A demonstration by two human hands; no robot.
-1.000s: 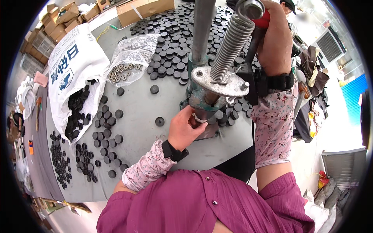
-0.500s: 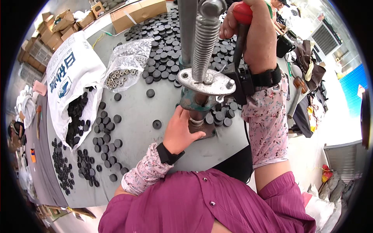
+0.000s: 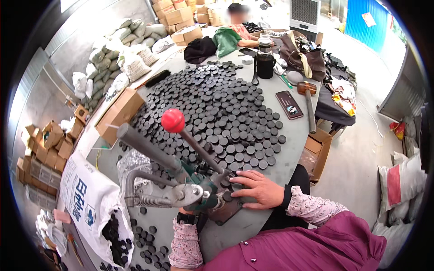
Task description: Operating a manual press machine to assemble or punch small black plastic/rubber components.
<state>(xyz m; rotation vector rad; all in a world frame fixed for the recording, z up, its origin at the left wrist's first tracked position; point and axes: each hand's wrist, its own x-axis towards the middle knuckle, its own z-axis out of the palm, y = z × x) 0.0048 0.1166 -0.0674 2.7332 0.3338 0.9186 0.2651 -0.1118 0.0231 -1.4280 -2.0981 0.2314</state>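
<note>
A bench hand press (image 3: pixel 184 195) with a spring and a lever ending in a red ball knob (image 3: pixel 173 120) stands at the near side of the table. My right hand (image 3: pixel 260 189) lies at its base plate (image 3: pixel 226 212), palm down with fingers stretched and apart, the fingertips by a black round disc (image 3: pixel 227 196) under the press. Most of my left hand (image 3: pixel 184 211) is behind the press body, so its fingers are hidden. Beyond the press spreads a large heap of black discs (image 3: pixel 203 104).
A white sack (image 3: pixel 86 203) spilling black discs lies left of the press, beside a clear plastic bag (image 3: pixel 132 165). To the right are a phone (image 3: pixel 289 105), a mallet (image 3: pixel 308 101) and a dark-sleeved bottle (image 3: pixel 264 63). Across the table sits another person (image 3: pixel 242 31).
My right hand has let go of the red knob and come down to the press base. The lever's position has changed. The view has swung, and my left hand is now mostly hidden behind the press.
</note>
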